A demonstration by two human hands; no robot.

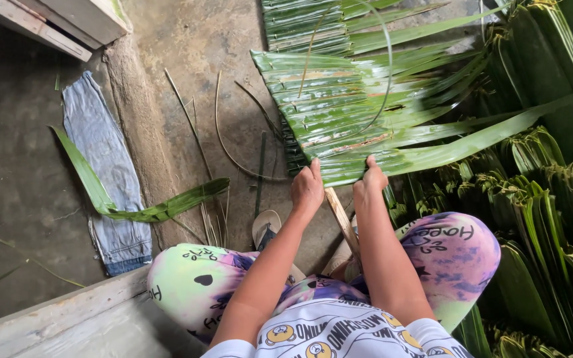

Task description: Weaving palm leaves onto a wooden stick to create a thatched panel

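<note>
I sit with bent knees in pale patterned trousers. A panel of overlapping green palm leaves [339,113] lies on the concrete floor ahead of me, folded over a light wooden stick [341,219] that runs back between my arms. My left hand [307,188] pinches the panel's near edge with its fingers curled on the leaf. My right hand [371,181] grips the same edge just to the right of the stick. A long leaf strip [499,129] trails from the panel to the right.
Stacks of folded green leaves [545,219] fill the right side. A loose leaf [134,205] and thin leaf ribs [197,139] lie on the floor at left, beside a strip of blue denim [104,172]. A sandal [266,227] is near my knee. Wooden boards [54,311] border the lower left.
</note>
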